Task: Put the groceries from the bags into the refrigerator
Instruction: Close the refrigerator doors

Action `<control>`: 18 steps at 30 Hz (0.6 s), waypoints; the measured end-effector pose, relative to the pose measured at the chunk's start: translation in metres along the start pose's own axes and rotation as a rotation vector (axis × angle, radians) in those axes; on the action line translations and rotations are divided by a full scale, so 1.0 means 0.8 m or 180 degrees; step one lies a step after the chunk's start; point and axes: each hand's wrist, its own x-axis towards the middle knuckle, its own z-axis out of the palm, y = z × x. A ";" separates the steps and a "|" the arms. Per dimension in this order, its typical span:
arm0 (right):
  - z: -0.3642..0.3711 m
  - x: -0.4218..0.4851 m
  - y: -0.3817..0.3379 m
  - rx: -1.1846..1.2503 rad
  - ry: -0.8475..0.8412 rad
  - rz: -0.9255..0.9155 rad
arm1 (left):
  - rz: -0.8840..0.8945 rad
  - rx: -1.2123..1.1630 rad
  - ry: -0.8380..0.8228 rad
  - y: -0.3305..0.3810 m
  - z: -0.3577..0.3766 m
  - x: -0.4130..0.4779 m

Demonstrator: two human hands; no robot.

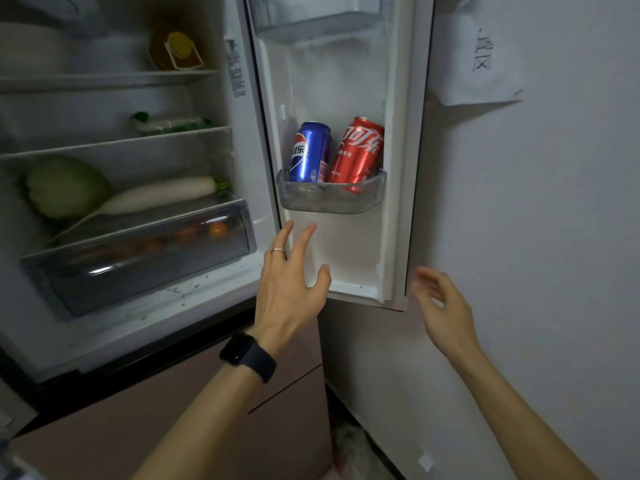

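The refrigerator stands open, its door (398, 168) swung out to the right. A blue cola can (309, 150) and a red cola can (358, 152) lean in the clear door bin (329, 199). My left hand (291, 289), wearing a ring and a black wristwatch, hovers just below that bin with fingers spread and holds nothing. My right hand (443, 310) hangs empty and relaxed beside the door's lower outer edge. On the lowest shelf lie a green cabbage (65, 188) and a white radish (156, 197).
A clear crisper drawer (138, 261) holds orange fruit. Wrapped greens (169, 123) sit on the middle shelf and a yellow-lidded jar (176, 51) on the upper one. A white wall with a taped paper (481, 57) is to the right. Pink lower drawers (207, 403) are below.
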 end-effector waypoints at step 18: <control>-0.001 0.198 -0.020 0.0502 -0.0686 0.0229 | -0.0342 0.0451 0.0853 0.076 0.052 0.069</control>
